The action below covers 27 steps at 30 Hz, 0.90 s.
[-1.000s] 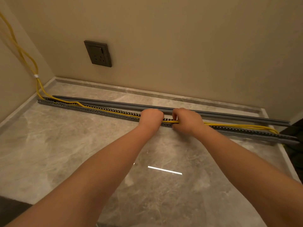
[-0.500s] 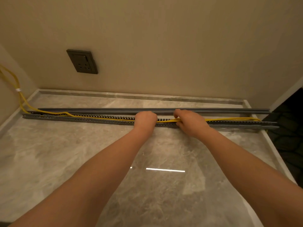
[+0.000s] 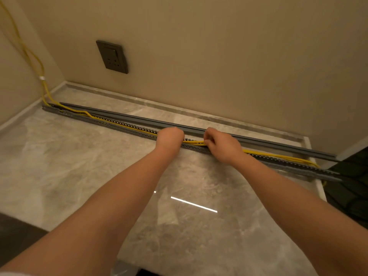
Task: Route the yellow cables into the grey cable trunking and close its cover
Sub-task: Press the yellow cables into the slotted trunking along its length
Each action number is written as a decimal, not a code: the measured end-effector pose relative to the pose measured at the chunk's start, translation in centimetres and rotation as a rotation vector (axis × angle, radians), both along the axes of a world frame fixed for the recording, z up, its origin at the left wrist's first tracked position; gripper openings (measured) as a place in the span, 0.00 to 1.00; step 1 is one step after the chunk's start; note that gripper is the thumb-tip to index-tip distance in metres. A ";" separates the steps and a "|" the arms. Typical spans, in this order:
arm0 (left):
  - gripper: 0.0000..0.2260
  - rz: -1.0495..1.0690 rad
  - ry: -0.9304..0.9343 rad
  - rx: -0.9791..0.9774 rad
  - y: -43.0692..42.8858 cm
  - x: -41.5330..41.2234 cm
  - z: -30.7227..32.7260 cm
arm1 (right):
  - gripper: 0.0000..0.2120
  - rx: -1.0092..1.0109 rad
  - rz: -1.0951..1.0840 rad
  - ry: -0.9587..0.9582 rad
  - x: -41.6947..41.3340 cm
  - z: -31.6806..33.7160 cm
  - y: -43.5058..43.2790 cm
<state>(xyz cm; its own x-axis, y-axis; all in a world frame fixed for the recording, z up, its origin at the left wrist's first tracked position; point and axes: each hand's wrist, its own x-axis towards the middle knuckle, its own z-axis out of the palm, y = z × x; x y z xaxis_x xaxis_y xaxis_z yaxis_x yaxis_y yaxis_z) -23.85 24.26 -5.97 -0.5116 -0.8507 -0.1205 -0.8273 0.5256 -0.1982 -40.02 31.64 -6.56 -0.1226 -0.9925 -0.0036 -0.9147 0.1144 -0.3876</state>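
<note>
A long grey slotted cable trunking [image 3: 111, 124] lies on the marble floor, running from the left corner to the right edge. Its separate grey cover [image 3: 278, 145] lies just behind it, along the wall. Yellow cables [image 3: 282, 157] come down the left wall and run along the open trunking. My left hand [image 3: 170, 137] is closed over the cables at the middle of the trunking. My right hand [image 3: 221, 145] pinches the same cables a little to the right. Between the hands the cables bow slightly above the channel.
A dark wall socket [image 3: 112, 56] sits on the beige wall above the trunking's left part. A white tie [image 3: 41, 77] binds the cables on the left wall. The marble floor [image 3: 89, 176] ends at a raised edge on the right, with dark flooring [image 3: 352, 188] beyond.
The view has swung, so the trunking now runs diagonally. Both hands stay at the middle of the trunking on the cables, the gap between them slightly wider than a second ago.
</note>
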 end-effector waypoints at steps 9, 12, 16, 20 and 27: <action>0.09 -0.069 0.132 -0.073 1.1 -0.5 -0.6 | 0.06 0.201 -0.111 0.086 0.3 0.0 -2.2; 0.11 -0.166 0.216 -0.057 2.1 -1.8 -1.3 | 0.06 0.264 -0.130 0.065 0.2 0.2 -2.8; 0.11 -0.166 0.256 -0.046 3.1 -2.9 -2.0 | 0.08 0.305 -0.102 0.061 0.0 0.2 -3.1; 0.10 -0.155 0.188 -0.031 2.9 -3.4 -1.5 | 0.12 0.260 -0.080 0.142 0.3 -0.4 -2.8; 0.09 -0.119 0.013 -0.010 2.7 -5.2 -0.2 | 0.18 0.110 -0.037 0.334 -1.0 -0.8 -1.2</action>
<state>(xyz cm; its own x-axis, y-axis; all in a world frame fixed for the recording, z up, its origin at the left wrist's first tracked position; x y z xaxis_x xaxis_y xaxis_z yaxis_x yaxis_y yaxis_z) -29.07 26.98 -6.13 -0.6102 -0.7853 -0.1052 -0.7620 0.6180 -0.1932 -41.01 30.48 -7.36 -0.1706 -0.9833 -0.0640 -0.9834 0.1740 -0.0517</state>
